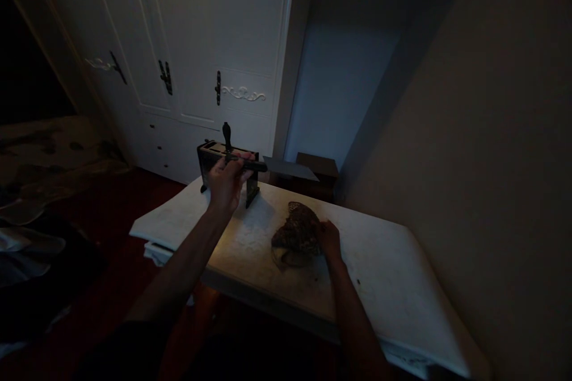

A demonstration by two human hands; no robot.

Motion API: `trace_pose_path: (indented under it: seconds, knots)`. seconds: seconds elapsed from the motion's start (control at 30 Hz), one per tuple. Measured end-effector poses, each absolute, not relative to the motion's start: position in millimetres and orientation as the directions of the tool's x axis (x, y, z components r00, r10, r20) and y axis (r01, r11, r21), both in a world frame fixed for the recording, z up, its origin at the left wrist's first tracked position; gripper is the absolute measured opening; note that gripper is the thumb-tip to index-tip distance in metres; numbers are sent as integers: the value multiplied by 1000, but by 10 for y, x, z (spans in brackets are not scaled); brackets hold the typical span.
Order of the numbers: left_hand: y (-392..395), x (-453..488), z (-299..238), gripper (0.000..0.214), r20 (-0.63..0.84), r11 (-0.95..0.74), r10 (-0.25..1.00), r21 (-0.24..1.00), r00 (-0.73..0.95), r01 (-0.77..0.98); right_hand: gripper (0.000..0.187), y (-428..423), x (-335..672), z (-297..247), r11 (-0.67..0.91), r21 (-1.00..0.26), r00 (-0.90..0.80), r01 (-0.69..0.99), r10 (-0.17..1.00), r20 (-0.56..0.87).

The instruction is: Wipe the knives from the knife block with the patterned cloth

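Note:
My left hand (227, 181) is closed round the dark handle of a cleaver (288, 168), whose wide flat blade points to the right above the table. Just behind that hand stands a dark knife block (210, 161) with one black knife handle (227, 134) sticking up from it. My right hand (329, 238) grips a dark patterned cloth (297, 233) bunched on the white table (384, 268), a little right of the block.
A white wardrobe (201, 47) with dark handles fills the back. A small dark wooden stool (318, 168) stands behind the table. The wall (491, 161) runs close along the table's right side. Bedding (40, 155) lies at the left over a dark red floor.

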State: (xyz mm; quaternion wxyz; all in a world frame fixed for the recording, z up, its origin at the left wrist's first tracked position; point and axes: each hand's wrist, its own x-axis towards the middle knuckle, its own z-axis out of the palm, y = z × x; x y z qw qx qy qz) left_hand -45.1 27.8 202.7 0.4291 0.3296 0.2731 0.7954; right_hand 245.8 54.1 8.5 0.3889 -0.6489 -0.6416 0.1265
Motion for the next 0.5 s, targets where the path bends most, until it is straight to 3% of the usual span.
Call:
trace_pose_path:
  seconds: [0.2,0.4,0.5]
  knots:
    - [40,-278,1376,27,128,-338,930,664,-345,-667,38,540,2449,82,86,-892,273,445,935,226]
    - [-52,-147,912,28,9,-234,960,579,-281,-781,41,556,2429,97,110,-968,364,227,912,189]
    - [-56,-99,748,27,-44,-186,967,551,-251,-813,36,545,2386,117,136,-990,370,-23,921,118]
